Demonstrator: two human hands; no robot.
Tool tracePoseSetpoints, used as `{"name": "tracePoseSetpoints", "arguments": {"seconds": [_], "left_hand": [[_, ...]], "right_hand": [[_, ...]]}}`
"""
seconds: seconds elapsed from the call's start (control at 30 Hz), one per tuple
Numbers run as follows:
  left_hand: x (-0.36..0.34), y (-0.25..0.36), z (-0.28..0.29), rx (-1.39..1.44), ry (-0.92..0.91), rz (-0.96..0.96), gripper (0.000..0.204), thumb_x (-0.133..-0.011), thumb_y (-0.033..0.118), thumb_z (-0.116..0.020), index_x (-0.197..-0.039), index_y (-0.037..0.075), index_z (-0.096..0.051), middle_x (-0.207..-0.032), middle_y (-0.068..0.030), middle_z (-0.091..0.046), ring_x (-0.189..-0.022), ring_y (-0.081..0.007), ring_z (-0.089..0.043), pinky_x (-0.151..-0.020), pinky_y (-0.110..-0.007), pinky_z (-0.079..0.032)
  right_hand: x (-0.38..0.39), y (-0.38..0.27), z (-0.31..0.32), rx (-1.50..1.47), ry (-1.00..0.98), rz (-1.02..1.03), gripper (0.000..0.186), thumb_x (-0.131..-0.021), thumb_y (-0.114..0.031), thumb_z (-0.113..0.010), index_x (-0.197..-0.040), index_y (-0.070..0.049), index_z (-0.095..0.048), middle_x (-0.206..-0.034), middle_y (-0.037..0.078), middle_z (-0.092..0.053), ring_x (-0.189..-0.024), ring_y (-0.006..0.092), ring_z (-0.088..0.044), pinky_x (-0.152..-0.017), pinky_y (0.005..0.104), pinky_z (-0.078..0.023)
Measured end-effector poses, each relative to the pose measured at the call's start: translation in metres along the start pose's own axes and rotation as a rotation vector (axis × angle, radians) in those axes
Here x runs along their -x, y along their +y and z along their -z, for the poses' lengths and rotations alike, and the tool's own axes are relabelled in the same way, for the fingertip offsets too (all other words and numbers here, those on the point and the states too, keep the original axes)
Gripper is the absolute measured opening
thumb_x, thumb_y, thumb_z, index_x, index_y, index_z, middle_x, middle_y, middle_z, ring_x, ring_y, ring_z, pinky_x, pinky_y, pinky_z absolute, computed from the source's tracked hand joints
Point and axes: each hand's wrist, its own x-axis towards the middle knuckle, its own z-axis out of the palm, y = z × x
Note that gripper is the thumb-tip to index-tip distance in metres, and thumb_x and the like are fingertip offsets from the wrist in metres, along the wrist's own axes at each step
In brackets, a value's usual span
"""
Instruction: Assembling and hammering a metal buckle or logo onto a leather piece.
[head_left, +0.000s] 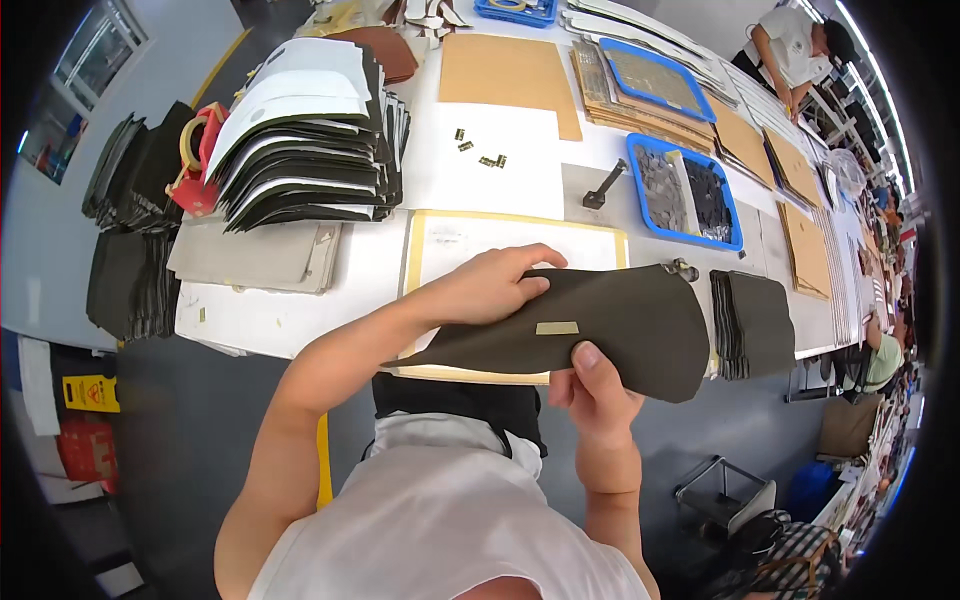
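A dark grey-brown flexible sheet (645,310) with a wide rounded right end is held up over the table's near edge. My left hand (485,288) grips its far edge, with the thumb on top and the index finger beyond the edge. My right hand (600,390) pinches the near edge, the thumb flat on the upper face and the other fingers mostly hidden underneath. Just beyond that thumb, a small pale yellow strip (557,328) lies on the sheet. Beneath, and partly covered by it, is a white board with a yellow border (520,221).
To the left rises a tall stack of dark and white sheets (300,150). Small dark pieces (490,160) dot white paper (500,125). Blue trays (738,235) and a black hand tool (604,187) lie far right. A dark pile (757,325) sits right; another person (790,50) stands beyond.
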Motion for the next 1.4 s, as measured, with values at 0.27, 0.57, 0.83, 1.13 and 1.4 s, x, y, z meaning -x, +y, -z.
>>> {"name": "tracePoseSetpoints", "arguments": {"seconds": [0.27,0.57,0.83,1.13,1.4], "left_hand": [[0.000,0.002,0.008,-0.023,0.021,-0.012,0.037,-0.104,0.021,-0.056,-0.139,0.009,-0.058,-0.122,-0.0234,-0.070,-0.111,-0.0372,-0.068,-0.098,-0.043,-0.051],[0.001,0.001,0.022,-0.006,0.083,-0.016,0.037,-0.104,0.017,-0.056,-0.140,0.008,-0.056,-0.115,-0.0175,-0.070,-0.105,-0.0271,-0.066,-0.094,-0.039,-0.051],[0.040,0.047,0.054,0.087,0.371,-0.087,0.030,-0.102,0.006,-0.056,-0.131,0.004,-0.062,-0.111,-0.0079,-0.070,-0.100,-0.0127,-0.064,-0.090,-0.029,-0.052],[0.087,0.097,0.064,-0.154,0.527,-0.453,0.033,-0.099,0.005,-0.060,-0.130,-0.001,-0.064,-0.122,-0.0115,-0.071,-0.097,-0.0171,-0.070,-0.086,-0.027,-0.054],[0.097,0.108,0.057,-0.358,0.599,-0.453,0.033,-0.094,0.005,-0.067,-0.127,0.004,-0.068,-0.109,-0.0129,-0.075,-0.081,-0.0206,-0.074,-0.072,-0.028,-0.057]], "right_hand": [[0.001,0.001,-0.001,-0.008,-0.009,0.066,0.023,-0.098,-0.013,-0.058,-0.111,0.006,-0.060,-0.067,0.010,-0.064,-0.049,0.0125,-0.054,-0.044,0.0243,-0.040],[0.015,0.007,0.008,-0.039,0.038,0.095,0.024,-0.095,-0.011,-0.062,-0.110,0.007,-0.062,-0.082,0.014,-0.067,-0.054,0.0155,-0.059,-0.048,0.0267,-0.046],[0.041,0.044,0.044,0.201,0.104,0.225,0.066,-0.082,-0.028,-0.081,-0.133,0.007,-0.056,-0.119,0.015,-0.068,-0.105,0.0272,-0.068,-0.092,0.0385,-0.055],[0.039,0.063,0.046,0.131,0.038,0.148,0.045,-0.078,-0.015,-0.092,-0.110,0.005,-0.067,-0.093,0.011,-0.072,-0.064,0.0166,-0.065,-0.050,0.0281,-0.050],[0.041,0.077,0.046,-0.057,0.038,0.139,0.062,-0.072,-0.008,-0.093,-0.125,0.005,-0.061,-0.100,0.010,-0.070,-0.077,0.0177,-0.065,-0.062,0.0304,-0.050]]}}
